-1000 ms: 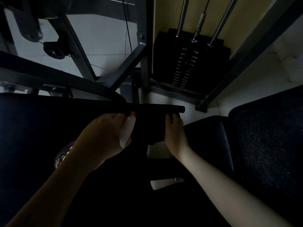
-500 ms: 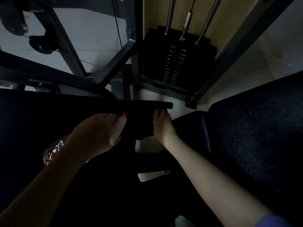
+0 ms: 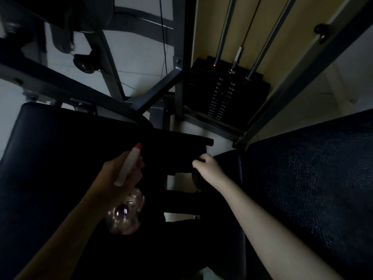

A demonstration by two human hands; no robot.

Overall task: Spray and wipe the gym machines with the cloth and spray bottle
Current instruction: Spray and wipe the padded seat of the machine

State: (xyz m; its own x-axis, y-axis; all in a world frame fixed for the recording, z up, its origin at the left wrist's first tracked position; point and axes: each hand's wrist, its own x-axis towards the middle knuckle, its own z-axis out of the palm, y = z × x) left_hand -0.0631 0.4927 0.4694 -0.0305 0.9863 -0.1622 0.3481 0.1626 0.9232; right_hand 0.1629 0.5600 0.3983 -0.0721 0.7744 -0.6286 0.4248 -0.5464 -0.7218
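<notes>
The scene is dim. My left hand (image 3: 108,179) grips a spray bottle (image 3: 126,214) with a clear body, a white head and a red nozzle that points up and away, over the black seat pad (image 3: 60,150). A dark cloth (image 3: 177,156) hangs from a black bar (image 3: 193,138) in the middle. My right hand (image 3: 207,168) has its fingers curled on the cloth's lower right edge. The darkness hides where the cloth ends.
A second black textured pad (image 3: 312,178) fills the right side. Behind stand the black weight stack (image 3: 222,93) with its guide rods and cable, and grey frame bars (image 3: 155,91) that cross the upper left. A pulley (image 3: 84,64) hangs at upper left over pale floor tiles.
My right hand went from flat on the cloth to curled at its lower edge, a little nearer me. My left hand turned the bottle so its clear body hangs below the hand.
</notes>
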